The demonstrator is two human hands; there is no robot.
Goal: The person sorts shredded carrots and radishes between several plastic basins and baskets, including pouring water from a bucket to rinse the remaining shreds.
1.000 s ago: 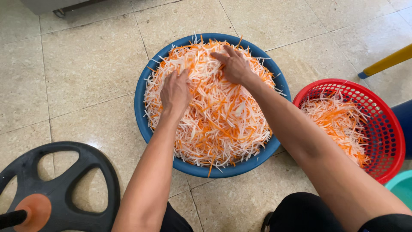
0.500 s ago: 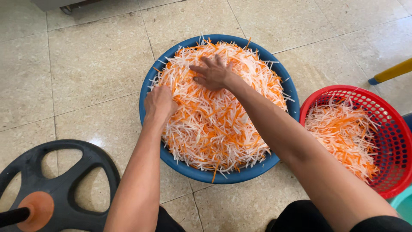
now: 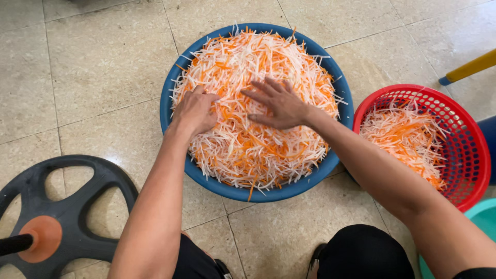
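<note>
- Shredded carrot and radish (image 3: 258,150) fills the blue basin (image 3: 175,82) under both my hands, heaped above its rim.
- My left hand (image 3: 195,111) rests on the near-left side of the heap, fingers curled down into the strands, nothing clenched.
- My right hand (image 3: 279,105) lies flat on the heap just beside the left, fingers spread, released.
- Right of my right forearm, a red basket (image 3: 465,129) holds a smaller portion of the same shreds.
- Left of my left arm, a black wheel-shaped base (image 3: 77,206) lies on the tiled floor (image 3: 93,62).
</note>
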